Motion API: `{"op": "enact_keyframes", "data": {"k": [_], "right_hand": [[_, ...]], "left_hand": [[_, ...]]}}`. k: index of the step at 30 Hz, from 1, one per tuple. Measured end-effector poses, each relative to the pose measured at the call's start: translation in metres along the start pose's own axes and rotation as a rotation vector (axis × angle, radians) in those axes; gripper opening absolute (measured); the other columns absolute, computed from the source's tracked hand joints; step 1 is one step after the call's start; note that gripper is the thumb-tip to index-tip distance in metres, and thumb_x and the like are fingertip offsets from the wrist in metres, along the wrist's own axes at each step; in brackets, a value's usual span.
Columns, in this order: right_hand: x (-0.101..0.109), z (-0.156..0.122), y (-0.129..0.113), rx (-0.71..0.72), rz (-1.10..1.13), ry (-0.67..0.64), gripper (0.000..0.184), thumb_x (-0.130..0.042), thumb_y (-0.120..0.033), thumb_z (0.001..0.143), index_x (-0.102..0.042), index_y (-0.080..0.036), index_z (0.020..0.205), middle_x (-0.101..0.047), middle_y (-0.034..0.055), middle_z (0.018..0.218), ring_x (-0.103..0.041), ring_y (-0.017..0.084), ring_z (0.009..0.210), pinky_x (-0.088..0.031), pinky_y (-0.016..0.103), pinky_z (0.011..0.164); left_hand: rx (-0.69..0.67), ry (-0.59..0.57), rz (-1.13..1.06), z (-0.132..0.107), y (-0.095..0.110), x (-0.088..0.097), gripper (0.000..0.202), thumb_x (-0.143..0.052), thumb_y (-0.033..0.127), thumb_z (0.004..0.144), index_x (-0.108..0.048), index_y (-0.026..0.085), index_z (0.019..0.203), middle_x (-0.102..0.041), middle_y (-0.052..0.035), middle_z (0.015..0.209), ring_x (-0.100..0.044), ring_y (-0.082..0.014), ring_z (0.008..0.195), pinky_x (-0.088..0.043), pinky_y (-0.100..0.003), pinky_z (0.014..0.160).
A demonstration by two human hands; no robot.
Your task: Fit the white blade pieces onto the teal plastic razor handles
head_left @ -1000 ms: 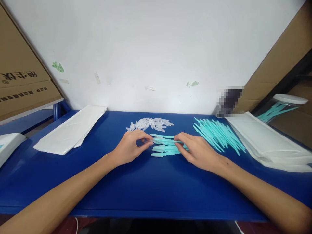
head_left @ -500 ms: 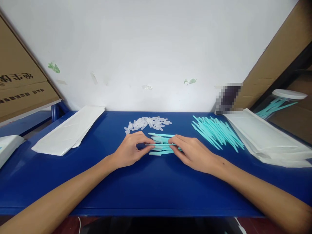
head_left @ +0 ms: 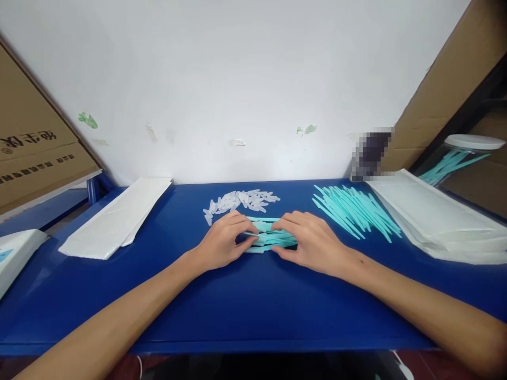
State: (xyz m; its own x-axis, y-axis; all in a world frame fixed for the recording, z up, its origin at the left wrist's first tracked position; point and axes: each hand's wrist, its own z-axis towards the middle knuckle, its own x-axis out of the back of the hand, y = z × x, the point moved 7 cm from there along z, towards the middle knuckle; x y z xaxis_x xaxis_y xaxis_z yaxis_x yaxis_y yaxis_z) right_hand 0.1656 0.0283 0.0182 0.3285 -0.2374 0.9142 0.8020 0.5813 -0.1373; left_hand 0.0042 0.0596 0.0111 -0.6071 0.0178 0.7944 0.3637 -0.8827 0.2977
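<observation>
A small bunch of capped teal sticks (head_left: 270, 236) lies in the middle of the blue table (head_left: 237, 306). My left hand (head_left: 222, 241) presses its curled fingers against the bunch's left end, and my right hand (head_left: 312, 241) closes on its right end, so the sticks are squeezed between both hands. Just behind them sits a pile of small clear caps (head_left: 240, 200). A larger heap of loose teal sticks (head_left: 354, 210) lies to the right of my right hand.
White plastic bags lie at the back left (head_left: 114, 219) and in a stack at the right (head_left: 439, 224). Cardboard boxes stand at the left (head_left: 35, 148) and right. A lidded clear jar (head_left: 459, 161) holds more teal sticks. A white wall backs the table.
Both hands have drawn closer together, gathering the spread capped sticks into a tighter bunch. The view shifted slightly.
</observation>
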Motion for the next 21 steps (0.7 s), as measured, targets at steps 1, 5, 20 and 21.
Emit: {"op": "enact_keyframes", "data": {"k": [1,5,20,21], "right_hand": [[0.000,0.000,0.003,-0.039,0.009,-0.011,0.036,-0.062,-0.046,0.088,-0.063,-0.021,0.114,-0.069,0.0087,0.107,-0.062,0.026,0.095,-0.046,0.042,0.084],[-0.003,0.001,0.007,-0.070,0.070,-0.166,0.069,-0.062,-0.054,0.083,-0.047,-0.025,0.143,-0.055,0.0113,0.139,-0.054,0.033,0.121,-0.042,0.051,0.101],[-0.021,0.047,-0.009,0.035,-0.163,-0.677,0.017,-0.074,-0.029,0.076,-0.062,-0.018,0.079,-0.068,0.0070,0.080,-0.063,0.019,0.057,-0.038,0.028,0.043],[-0.023,0.045,-0.014,0.090,-0.179,-0.628,0.015,-0.074,-0.026,0.077,-0.063,-0.018,0.081,-0.068,0.0084,0.082,-0.065,0.020,0.062,-0.041,0.028,0.046]], "left_hand": [[0.016,-0.014,0.011,0.000,-0.001,-0.003,0.011,-0.061,0.026,0.095,-0.068,0.018,0.098,-0.071,-0.0058,0.094,-0.060,-0.0202,0.089,-0.049,-0.035,0.081],[0.079,-0.027,0.042,0.004,-0.004,0.002,0.027,-0.059,0.037,0.095,-0.067,0.019,0.113,-0.068,-0.0082,0.108,-0.059,-0.0223,0.101,-0.049,-0.037,0.089],[1.085,0.751,-0.085,-0.160,-0.224,0.196,0.025,-0.074,0.036,0.082,-0.059,0.017,0.076,-0.056,-0.0002,0.064,-0.047,-0.0378,0.133,-0.044,-0.040,0.092],[1.057,0.773,-0.126,-0.160,-0.223,0.198,0.024,-0.071,0.035,0.086,-0.059,0.017,0.076,-0.052,0.0013,0.059,-0.052,-0.0355,0.129,-0.044,-0.038,0.091]]}}
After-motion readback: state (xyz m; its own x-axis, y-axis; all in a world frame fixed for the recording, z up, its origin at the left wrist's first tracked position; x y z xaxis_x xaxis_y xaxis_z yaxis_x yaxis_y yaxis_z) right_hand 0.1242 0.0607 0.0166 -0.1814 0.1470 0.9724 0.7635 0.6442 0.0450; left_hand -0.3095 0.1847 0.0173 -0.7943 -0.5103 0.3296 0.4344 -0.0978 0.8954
